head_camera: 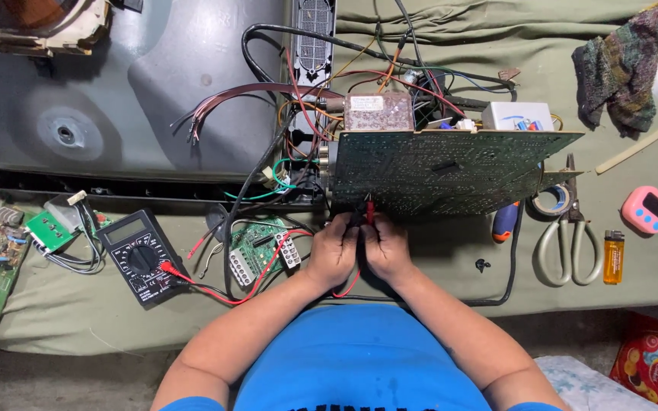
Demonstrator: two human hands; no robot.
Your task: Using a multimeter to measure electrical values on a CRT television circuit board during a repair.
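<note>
A large green circuit board (443, 171) lies solder side up in the middle of the cloth. My left hand (334, 250) and my right hand (384, 247) meet at its near edge. The right hand pinches a red test probe (369, 211) whose tip rests on the board. The left hand grips a dark probe beside it, mostly hidden by the fingers. Red and black leads run left to a black multimeter (140, 255) with a round dial.
A grey appliance casing (116, 91) fills the far left. Small green boards (260, 250) and loose wires lie to my left. On the right are scissors (569, 243), a tape roll (554, 199), an orange lighter (613, 257), a pink timer (647, 209), a rag (622, 65).
</note>
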